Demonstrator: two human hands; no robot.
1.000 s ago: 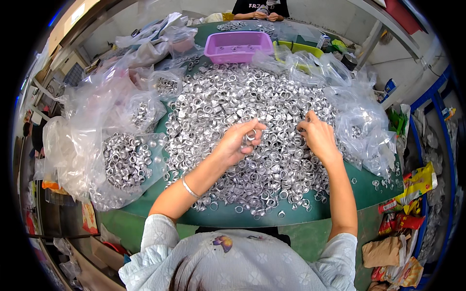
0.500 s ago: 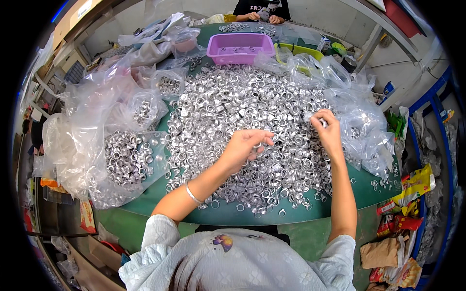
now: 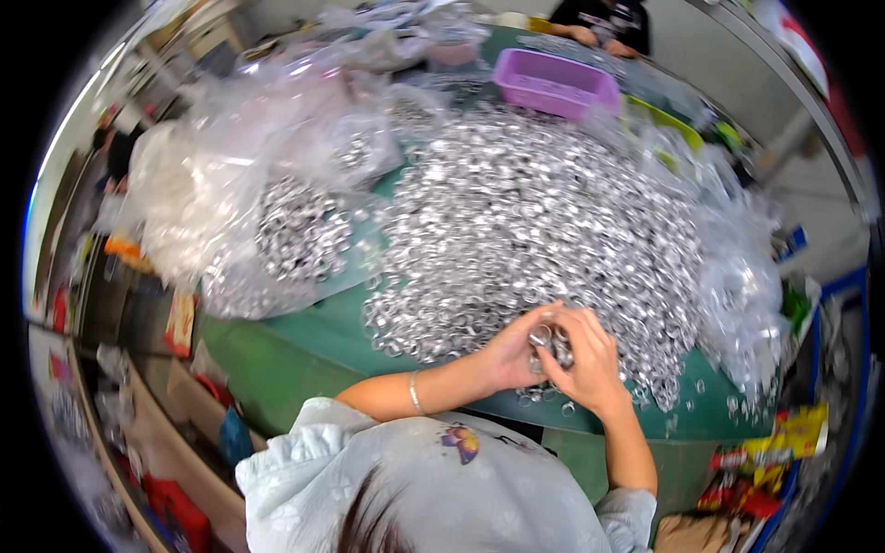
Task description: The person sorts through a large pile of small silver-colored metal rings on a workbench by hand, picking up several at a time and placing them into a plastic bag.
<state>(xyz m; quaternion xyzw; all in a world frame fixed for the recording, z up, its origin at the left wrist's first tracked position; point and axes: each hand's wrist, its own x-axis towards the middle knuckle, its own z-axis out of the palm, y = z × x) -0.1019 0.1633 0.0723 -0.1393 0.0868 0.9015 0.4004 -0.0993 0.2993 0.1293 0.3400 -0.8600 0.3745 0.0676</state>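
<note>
Silver rings (image 3: pixel 541 335) gripped by left hand (image 3: pixel 514 355) and right hand (image 3: pixel 593 362) nearside of pile (image 3: pixel 535 217); leftward batch (image 3: pixel 297 235) bagged, pile left loose.

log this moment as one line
left hand, right hand: together, silver rings between | ring pile: on green table | purple basin: beyond pile

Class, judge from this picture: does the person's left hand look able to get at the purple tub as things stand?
Probably not directly: the left hand and right hand meet around some rings, and the broad heap of rings lies between them and the purple tub.
</note>
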